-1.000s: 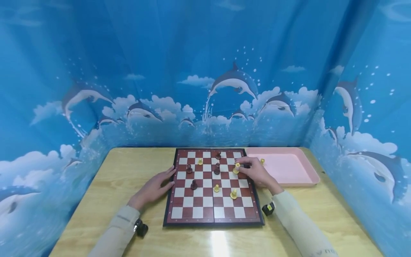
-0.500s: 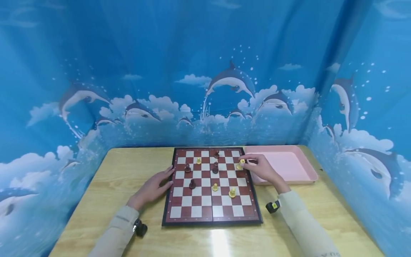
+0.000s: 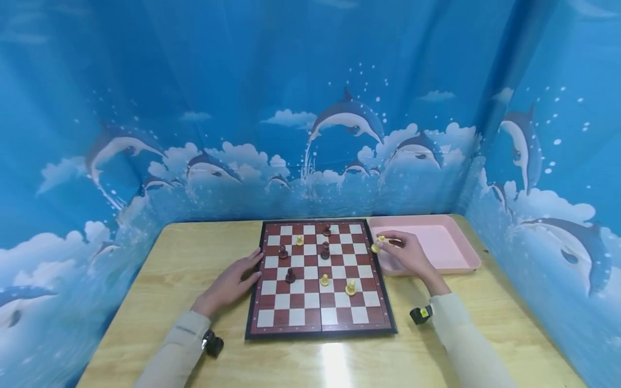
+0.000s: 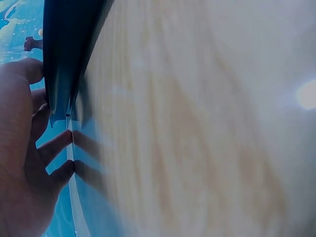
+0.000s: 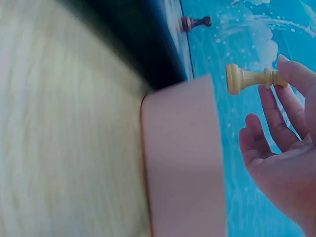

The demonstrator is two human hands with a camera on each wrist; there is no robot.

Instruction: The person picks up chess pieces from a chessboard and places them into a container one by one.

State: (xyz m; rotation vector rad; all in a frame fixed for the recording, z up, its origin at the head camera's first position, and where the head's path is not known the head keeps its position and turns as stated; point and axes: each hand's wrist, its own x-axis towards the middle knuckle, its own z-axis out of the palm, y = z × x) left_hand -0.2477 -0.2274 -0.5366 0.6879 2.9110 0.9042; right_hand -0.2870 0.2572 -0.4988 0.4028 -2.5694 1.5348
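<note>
My right hand (image 3: 407, 253) pinches a pale yellow chess piece (image 5: 249, 78) near its top, between thumb and fingertips. The top is partly hidden by the fingers, and its broad base points away from them. In the head view this piece overlaps the right border of the chessboard (image 3: 310, 318), beside the pink tray (image 3: 456, 258). My left hand (image 3: 233, 285) rests along the board's left edge, fingers spread and holding nothing. On the board stand dark pieces, one a taller piece (image 3: 325, 250) near the middle, and pale ones such as a pawn (image 3: 324, 280) and a bigger piece (image 3: 351, 288).
The board lies unfolded on a wood-grain table (image 3: 194, 248), its fold running down the middle. The shallow tray sits against its right side at the back. A blue curtain (image 3: 271, 108) with dolphins stands behind and around the table.
My right hand has carried the pale chess piece rightward, from a square near the board's right side to the border by the tray. My left hand has stayed at the board's edge.
</note>
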